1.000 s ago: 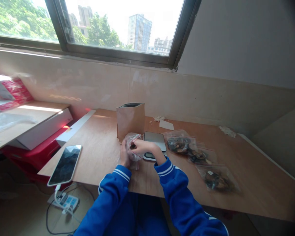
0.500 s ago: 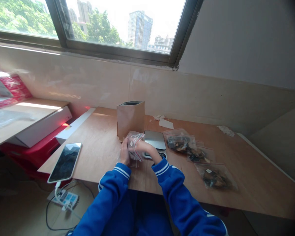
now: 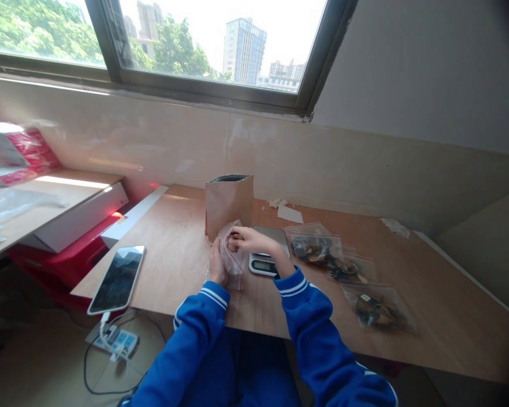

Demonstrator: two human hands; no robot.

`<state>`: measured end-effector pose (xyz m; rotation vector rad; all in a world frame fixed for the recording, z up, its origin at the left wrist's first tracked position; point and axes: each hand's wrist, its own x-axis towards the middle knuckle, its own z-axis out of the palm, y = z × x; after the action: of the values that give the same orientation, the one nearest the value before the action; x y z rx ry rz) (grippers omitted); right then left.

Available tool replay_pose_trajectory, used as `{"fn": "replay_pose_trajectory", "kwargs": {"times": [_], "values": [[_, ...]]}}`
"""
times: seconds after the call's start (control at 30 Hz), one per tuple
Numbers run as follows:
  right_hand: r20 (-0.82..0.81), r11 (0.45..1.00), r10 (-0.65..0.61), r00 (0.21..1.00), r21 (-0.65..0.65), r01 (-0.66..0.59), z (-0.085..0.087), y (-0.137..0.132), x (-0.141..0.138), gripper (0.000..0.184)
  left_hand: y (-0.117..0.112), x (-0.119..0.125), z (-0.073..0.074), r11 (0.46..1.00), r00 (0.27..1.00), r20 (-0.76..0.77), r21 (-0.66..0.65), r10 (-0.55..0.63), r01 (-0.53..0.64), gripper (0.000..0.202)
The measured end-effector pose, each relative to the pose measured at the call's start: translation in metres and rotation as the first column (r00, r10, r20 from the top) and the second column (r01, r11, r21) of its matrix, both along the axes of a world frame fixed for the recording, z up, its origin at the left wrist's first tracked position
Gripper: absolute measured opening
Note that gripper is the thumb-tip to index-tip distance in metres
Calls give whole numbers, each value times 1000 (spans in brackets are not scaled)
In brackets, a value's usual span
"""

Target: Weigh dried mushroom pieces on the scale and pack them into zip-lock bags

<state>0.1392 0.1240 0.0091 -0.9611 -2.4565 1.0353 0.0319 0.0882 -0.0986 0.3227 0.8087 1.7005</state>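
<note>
My left hand [image 3: 216,264] grips a small clear zip bag [image 3: 233,261] and holds it upright on the wooden table [image 3: 428,316]. My right hand [image 3: 248,240] is pinched at the bag's mouth on a small brown piece [image 3: 234,243]. Just right of the bag lies a small digital scale [image 3: 268,251]. An open brown paper pouch [image 3: 229,203] stands right behind my hands. Three filled clear bags with dark contents lie in a row to the right, the nearest [image 3: 314,246], the middle one [image 3: 348,268] and the farthest [image 3: 377,310].
A phone [image 3: 117,278] lies on the table's left corner, its cable running down to a power strip [image 3: 117,342] on the floor. White flat boxes [image 3: 131,219] and a red packet [image 3: 12,158] are on the left. Paper scraps [image 3: 289,213] lie near the wall.
My right hand has come up from inside the bag to its mouth, now pinching a brown piece. The view has shifted slightly to the left.
</note>
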Motion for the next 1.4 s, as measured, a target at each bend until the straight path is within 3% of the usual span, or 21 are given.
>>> {"fn": "replay_pose_trajectory", "kwargs": {"times": [0.1,0.2,0.27,0.33,0.4,0.6,0.73,0.9,1.0,1.17,1.4], "values": [[-233,999,17,972,-34,-26,32,6,11,20,-4,2,9,1000,1000,-9,-6,15,-15,34],[-439,980,-103,892,107,166,68,30,11,27,-8,1,15,999,1000,-18,-45,-13,12,41],[-562,904,-188,805,221,365,87,56,4,29,-9,1,16,998,999,-30,-58,-26,25,45],[-617,819,-222,755,302,487,97,82,-7,27,-10,0,16,998,999,-46,-64,-30,27,44],[-594,781,-233,770,357,512,98,102,-20,24,-11,0,17,998,998,-56,-66,-23,20,42],[-394,880,-64,917,411,238,73,113,-49,23,-13,1,20,998,998,-54,-65,-21,17,38],[-330,868,-64,942,447,216,67,107,-50,20,-13,2,23,996,999,-40,-83,-33,30,37],[-158,782,-295,942,527,333,76,97,-46,22,-12,2,21,996,999,-27,-85,-38,36,38],[-39,745,-375,926,581,326,84,91,-48,30,-11,2,18,996,999,-34,-91,-27,24,39],[55,769,-341,939,590,245,95,87,-50,41,-11,1,18,996,1000,-15,-85,-28,26,40],[175,846,-410,895,439,302,107,82,-45,65,-9,1,15,997,997,73,-69,-39,44,40]]}}
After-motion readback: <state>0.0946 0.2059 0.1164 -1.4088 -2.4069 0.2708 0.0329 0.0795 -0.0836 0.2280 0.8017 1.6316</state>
